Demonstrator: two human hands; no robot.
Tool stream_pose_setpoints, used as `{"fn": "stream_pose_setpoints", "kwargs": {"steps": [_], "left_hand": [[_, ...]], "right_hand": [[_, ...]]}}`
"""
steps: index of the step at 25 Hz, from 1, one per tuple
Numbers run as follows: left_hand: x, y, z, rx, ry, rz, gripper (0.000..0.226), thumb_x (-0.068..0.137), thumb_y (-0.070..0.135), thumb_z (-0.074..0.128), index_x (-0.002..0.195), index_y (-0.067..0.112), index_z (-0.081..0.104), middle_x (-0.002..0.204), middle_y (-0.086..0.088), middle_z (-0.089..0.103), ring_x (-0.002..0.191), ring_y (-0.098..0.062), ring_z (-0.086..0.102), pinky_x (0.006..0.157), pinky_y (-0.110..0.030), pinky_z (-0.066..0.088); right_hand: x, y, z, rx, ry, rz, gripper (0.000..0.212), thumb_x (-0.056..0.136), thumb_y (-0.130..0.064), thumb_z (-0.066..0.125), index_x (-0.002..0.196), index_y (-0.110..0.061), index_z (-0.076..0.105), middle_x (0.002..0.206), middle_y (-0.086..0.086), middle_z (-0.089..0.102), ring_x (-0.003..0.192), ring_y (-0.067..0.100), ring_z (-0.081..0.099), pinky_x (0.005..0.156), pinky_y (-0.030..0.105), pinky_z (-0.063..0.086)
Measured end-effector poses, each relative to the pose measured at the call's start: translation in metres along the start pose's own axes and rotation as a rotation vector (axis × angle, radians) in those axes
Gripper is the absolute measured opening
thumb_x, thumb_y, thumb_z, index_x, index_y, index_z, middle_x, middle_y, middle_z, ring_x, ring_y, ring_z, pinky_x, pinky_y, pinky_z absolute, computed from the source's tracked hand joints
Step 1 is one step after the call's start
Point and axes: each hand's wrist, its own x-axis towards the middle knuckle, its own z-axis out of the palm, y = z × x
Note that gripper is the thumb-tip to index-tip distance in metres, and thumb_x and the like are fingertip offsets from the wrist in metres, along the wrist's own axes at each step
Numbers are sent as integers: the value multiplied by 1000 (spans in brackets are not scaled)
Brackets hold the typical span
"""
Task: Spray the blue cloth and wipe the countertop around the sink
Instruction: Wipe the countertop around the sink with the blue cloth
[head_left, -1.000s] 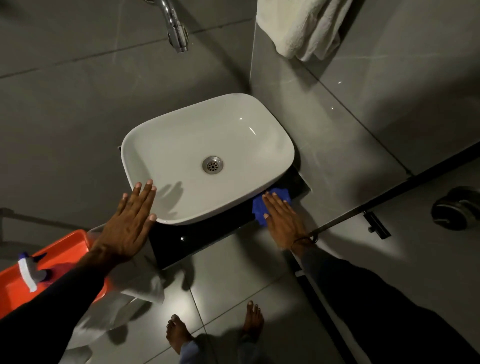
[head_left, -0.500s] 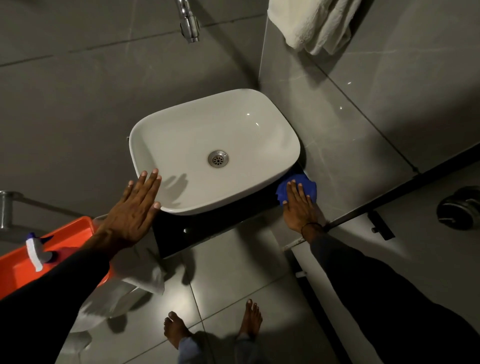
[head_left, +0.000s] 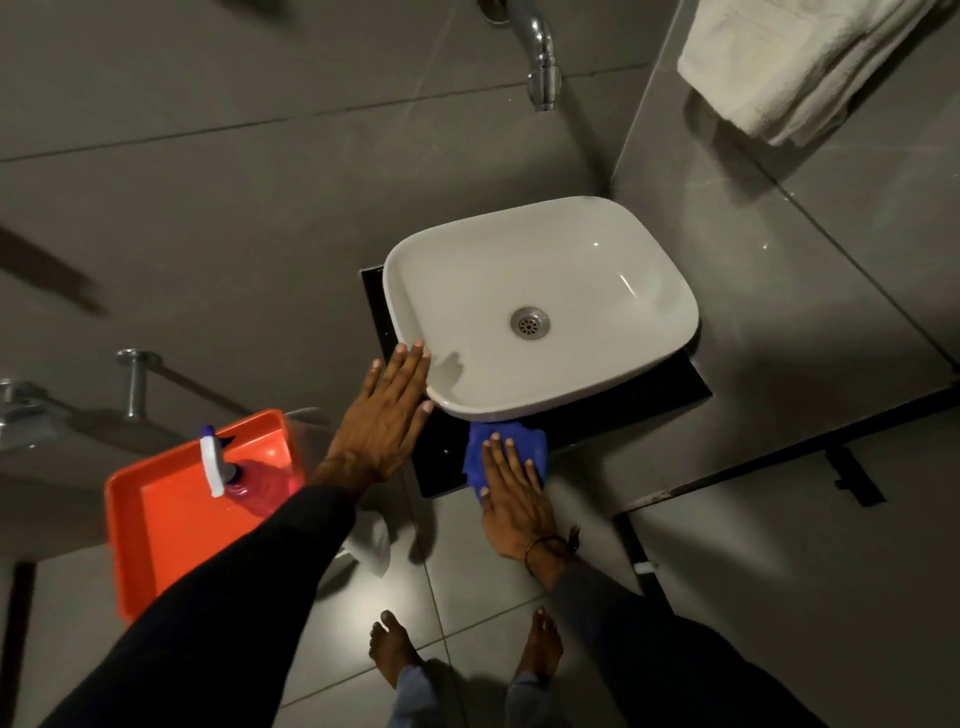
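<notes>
Blue cloth (head_left: 506, 449): lying on the black countertop (head_left: 623, 397) at the sink's (head_left: 540, 306) front edge, where I am pressing it under my flat, spread right hand (head_left: 511, 499), while my open left hand (head_left: 387, 415) is resting against the sink's left corner, grasping nothing.

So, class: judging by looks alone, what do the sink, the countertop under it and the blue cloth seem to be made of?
Sink: probably glazed ceramic, white with glossy highlights.
Countertop: dark polished slab, maybe stone; it reflects light.
Blue cloth: soft fabric, matte and crumpled under the right hand.
</notes>
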Motion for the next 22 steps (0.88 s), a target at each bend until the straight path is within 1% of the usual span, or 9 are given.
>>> {"fn": "stream_pose_setpoints", "kwargs": {"steps": [4,6,8,9,12,14,17,19,22], "left_hand": [[-44,-21,21,-230,-48,-193,65,107,30,35,161,8,7,171,-8,0,159,-25,-1,130,-41,5],[-67,-27,34,-400,-85,-349,58,107,26,38,157,0,23,168,-17,21,157,-30,19,129,-39,18],[-78,-26,41,-601,-111,-496,43,107,25,40,139,-1,51,144,-23,55,137,-35,50,113,-36,37],[-81,-25,42,-716,-128,-579,37,107,27,41,128,1,58,131,-22,63,124,-35,59,104,-36,42],[-76,-15,41,-1269,-192,-868,33,107,24,41,122,3,61,119,-27,68,103,-36,66,96,-47,52],[-71,-14,43,-1425,-212,-984,33,107,18,40,129,1,59,122,-28,66,102,-38,66,97,-51,53],[-69,-13,46,-1258,-204,-920,37,105,17,43,139,5,52,131,-23,63,116,-37,64,104,-53,53],[-73,-13,48,-922,-158,-736,43,103,18,48,144,4,45,138,-19,56,124,-34,58,109,-46,48],[-89,5,49,-461,-33,-470,43,94,20,55,136,7,52,130,-15,56,113,-33,58,93,-42,50]], "right_hand": [[3,-59,20,-5,-39,-79,72,102,-26,38,160,-17,-2,170,2,-5,157,21,-5,126,43,-7],[4,-77,26,-20,-66,-118,74,101,-24,40,160,-17,-3,170,2,-4,157,22,-6,126,43,-8],[7,-86,29,-32,-93,-153,72,101,-21,40,160,-17,0,170,1,-3,157,21,-6,126,42,-9],[9,-92,30,-39,-104,-170,71,101,-20,39,160,-17,2,170,0,-2,157,19,-6,126,41,-10],[14,-104,29,-33,-117,-196,68,101,-16,38,160,-18,7,170,-2,2,157,14,-4,126,36,-11],[16,-102,26,59,-95,-188,70,98,-7,41,160,-18,12,169,-4,10,157,13,2,126,32,-6],[18,-92,14,200,-70,-175,73,91,7,42,158,-15,24,167,-1,21,156,14,14,126,28,0],[19,-91,10,245,-71,-163,68,93,9,43,156,-12,28,165,3,25,155,16,19,126,27,3],[20,-95,3,357,-80,-107,53,100,5,46,151,-7,38,161,10,34,151,22,30,119,9,6]]}}
